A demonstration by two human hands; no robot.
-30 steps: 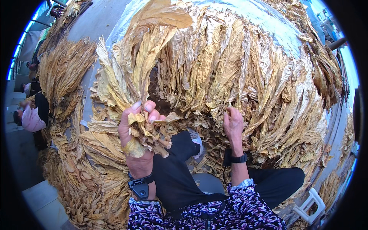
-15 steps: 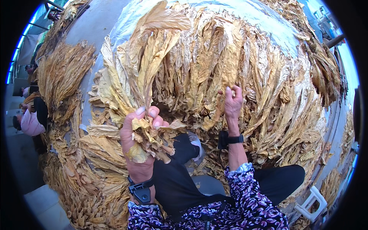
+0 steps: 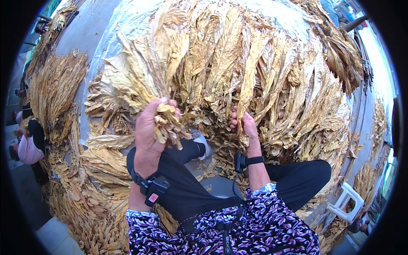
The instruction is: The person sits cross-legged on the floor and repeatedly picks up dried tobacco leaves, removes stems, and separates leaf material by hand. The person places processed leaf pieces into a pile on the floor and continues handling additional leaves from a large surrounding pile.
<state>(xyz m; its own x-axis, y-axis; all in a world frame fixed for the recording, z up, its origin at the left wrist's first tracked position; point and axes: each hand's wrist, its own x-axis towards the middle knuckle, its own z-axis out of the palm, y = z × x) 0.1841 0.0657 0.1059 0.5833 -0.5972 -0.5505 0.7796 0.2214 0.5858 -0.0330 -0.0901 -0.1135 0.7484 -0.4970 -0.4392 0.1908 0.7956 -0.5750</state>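
Observation:
My left hand (image 3: 149, 131) is closed round the stem ends of a bunch of dried tobacco leaves (image 3: 155, 63), whose blades fan upward and away from me. The stubby stems stick out below my fist. To the right, my right hand (image 3: 246, 125) pinches a long, narrow yellow-brown leaf (image 3: 248, 80) near its lower end. That leaf stretches up over a broad heap of dried tobacco leaves (image 3: 293, 93), spread in an arc in front of me with the stem ends toward me.
More leaf piles lie at the left (image 3: 57, 85) and lower left (image 3: 97, 212). Pale plastic sheeting (image 3: 112, 34) runs under the heap. A white plastic stool (image 3: 346, 203) is at the lower right. Another person in pink (image 3: 30, 151) sits at the far left.
My right hand has come down toward me and now grips a long leaf; before, it held a small curled piece. My left hand has lifted its bunch slightly.

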